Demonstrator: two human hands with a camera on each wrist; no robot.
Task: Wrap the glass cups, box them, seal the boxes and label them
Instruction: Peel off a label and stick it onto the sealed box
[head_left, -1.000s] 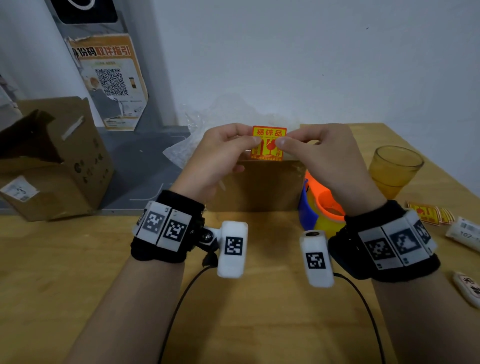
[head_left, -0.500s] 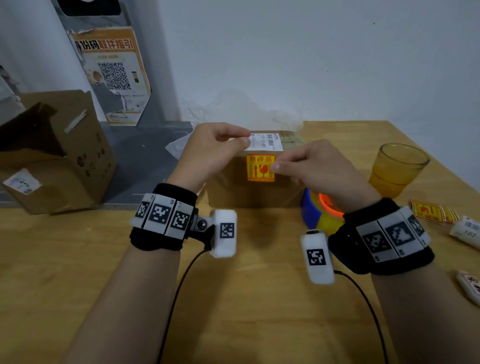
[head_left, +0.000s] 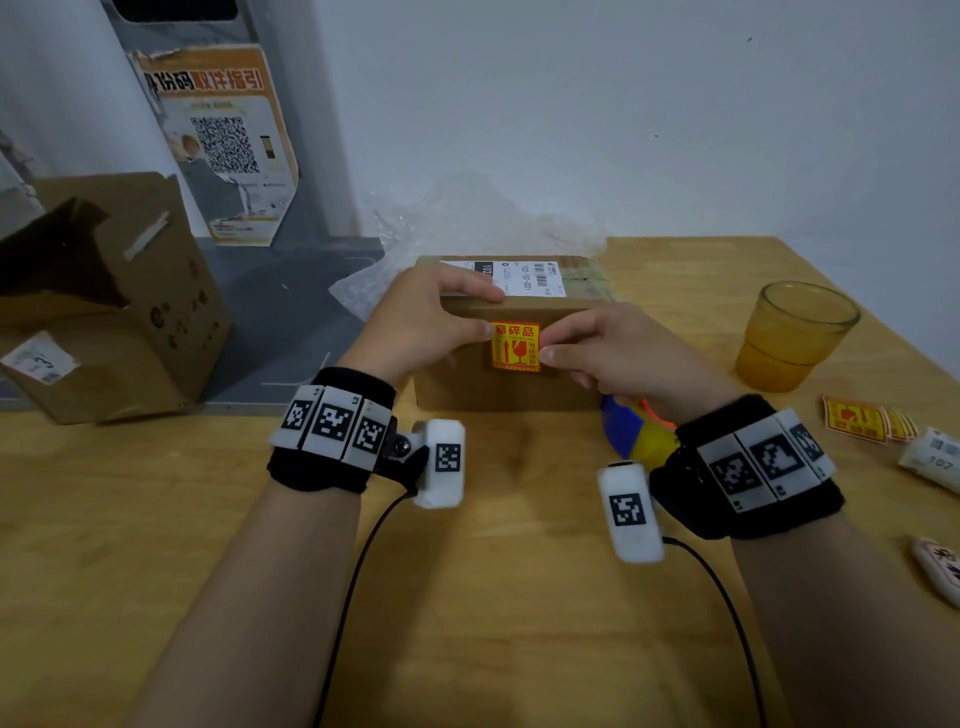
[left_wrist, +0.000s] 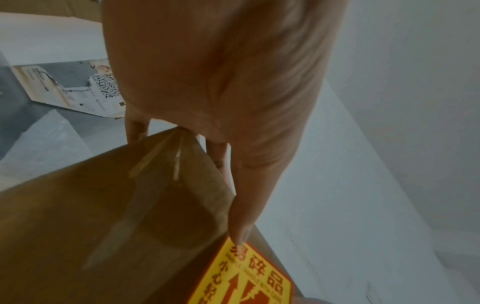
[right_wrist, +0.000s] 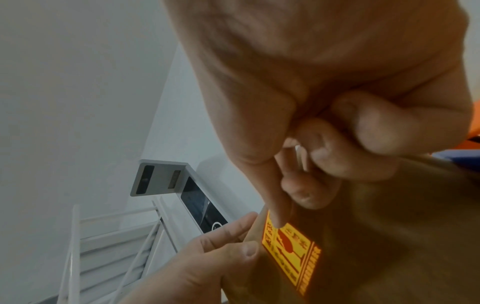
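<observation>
Fragile sticker (head_left: 515, 347) is lying flat on the box (head_left: 467, 387) front. The left hand (head_left: 418, 325), thumb straight, and right hand (head_left: 623, 353), forefinger extended, are pressing it.

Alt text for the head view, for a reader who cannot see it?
The left hand and right hand press a yellow square sticker onto the near side of a closed brown cardboard box on a wooden table. An amber glass cup stands to the right.

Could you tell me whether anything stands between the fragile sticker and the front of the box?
Nothing visible does. The fragile sticker already lies on the cardboard box, on its front face; the left hand touches its upper left corner and the right hand presses its right edge.
</observation>
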